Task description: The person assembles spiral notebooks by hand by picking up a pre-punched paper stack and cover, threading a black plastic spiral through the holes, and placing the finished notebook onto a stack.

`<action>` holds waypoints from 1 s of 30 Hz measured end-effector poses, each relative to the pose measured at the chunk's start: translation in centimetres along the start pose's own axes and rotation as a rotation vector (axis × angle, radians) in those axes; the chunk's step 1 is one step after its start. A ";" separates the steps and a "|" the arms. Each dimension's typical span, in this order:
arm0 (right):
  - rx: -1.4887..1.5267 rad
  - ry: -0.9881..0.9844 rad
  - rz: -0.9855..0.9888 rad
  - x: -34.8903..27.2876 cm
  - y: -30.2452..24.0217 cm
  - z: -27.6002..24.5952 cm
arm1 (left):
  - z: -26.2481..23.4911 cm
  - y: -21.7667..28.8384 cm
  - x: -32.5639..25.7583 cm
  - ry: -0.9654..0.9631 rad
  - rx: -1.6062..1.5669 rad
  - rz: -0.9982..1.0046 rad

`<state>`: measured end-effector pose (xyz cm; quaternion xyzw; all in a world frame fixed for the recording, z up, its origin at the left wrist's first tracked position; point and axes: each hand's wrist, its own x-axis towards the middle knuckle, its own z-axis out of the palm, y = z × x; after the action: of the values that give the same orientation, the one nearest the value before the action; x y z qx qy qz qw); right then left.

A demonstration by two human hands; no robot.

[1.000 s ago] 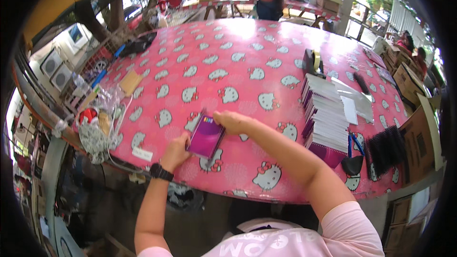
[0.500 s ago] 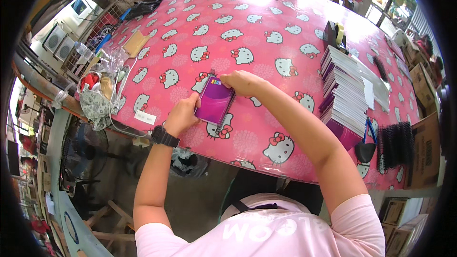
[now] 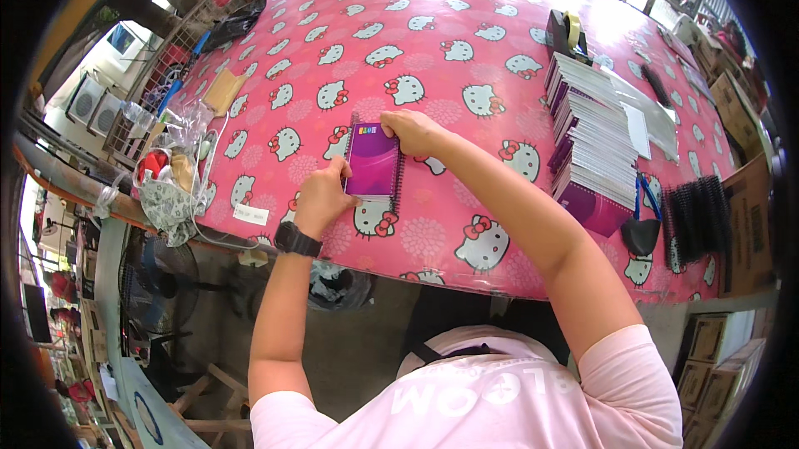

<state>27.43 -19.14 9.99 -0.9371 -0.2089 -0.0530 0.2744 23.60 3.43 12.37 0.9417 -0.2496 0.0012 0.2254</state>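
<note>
A small purple notebook point(image 3: 372, 168) lies on the pink table, its black spiral coil point(image 3: 398, 187) running along the right edge and sticking out past the bottom. My left hand point(image 3: 323, 193), with a dark watch at the wrist, grips the notebook's lower left side between thumb and fingers. At the top right corner, my right hand point(image 3: 408, 131) is closed in a pinch where cover and coil meet. The fingertips of that hand partly hide the coil's upper end. White page edges show below the cover.
A long stack of purple notebooks point(image 3: 591, 141) stands to the right, with a tape dispenser point(image 3: 568, 33) behind it. Several loose black coils point(image 3: 695, 220) lie beside blue-handled pliers point(image 3: 641, 233). A bag of odds and ends point(image 3: 171, 187) hangs at the left edge.
The notebook has turned from a slant to nearly upright in view, and more page edges show at its bottom. Both hands keep their holds; the whole view has shifted slightly.
</note>
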 end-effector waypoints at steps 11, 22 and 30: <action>-0.012 0.287 0.008 -3.1 -1.0 -0.3 | 0.4 -0.2 1.0 -0.047 -0.095 0.008; -0.559 0.592 0.382 -32.9 -0.9 -13.2 | -0.5 5.4 -5.1 0.199 -0.286 0.093; -0.394 0.674 0.352 -32.0 -0.7 -12.9 | 6.1 20.5 -3.9 0.375 -0.596 0.513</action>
<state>-1.69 -37.10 14.34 -0.9234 0.0698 -0.3473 0.1480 9.86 -13.18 15.09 0.7265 -0.4197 0.1561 0.5212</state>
